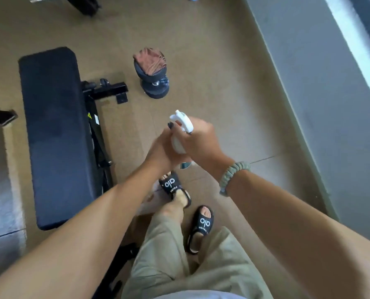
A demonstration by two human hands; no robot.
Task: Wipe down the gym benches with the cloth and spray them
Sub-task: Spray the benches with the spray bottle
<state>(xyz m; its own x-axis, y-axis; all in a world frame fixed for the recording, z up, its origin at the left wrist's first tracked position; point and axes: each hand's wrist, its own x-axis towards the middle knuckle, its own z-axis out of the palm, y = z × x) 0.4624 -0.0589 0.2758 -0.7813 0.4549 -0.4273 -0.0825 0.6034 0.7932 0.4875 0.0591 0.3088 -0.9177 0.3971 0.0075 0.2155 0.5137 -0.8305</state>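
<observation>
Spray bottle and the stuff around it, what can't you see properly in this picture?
- Spray bottle, head view: both hands cover its body, so how full it is stays hidden.
- Left hand: its fingers lie behind the bottle.
- Dumbbell: a brownish cloth drapes over its top end.
- Bench: the pad hides most of the frame underneath.
- Top left: dark equipment, cut by the edge.

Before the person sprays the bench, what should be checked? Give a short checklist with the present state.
1. Spray bottle held firmly: ok, right hand grips its head and left hand its body.
2. Nozzle aimed at the bench: not ok, it points at the floor beyond.
3. Cloth within reach: not ok, it lies on the dumbbell.
4. Bench pad free of things: ok.
5. Liquid in the bottle: cannot tell.
</observation>
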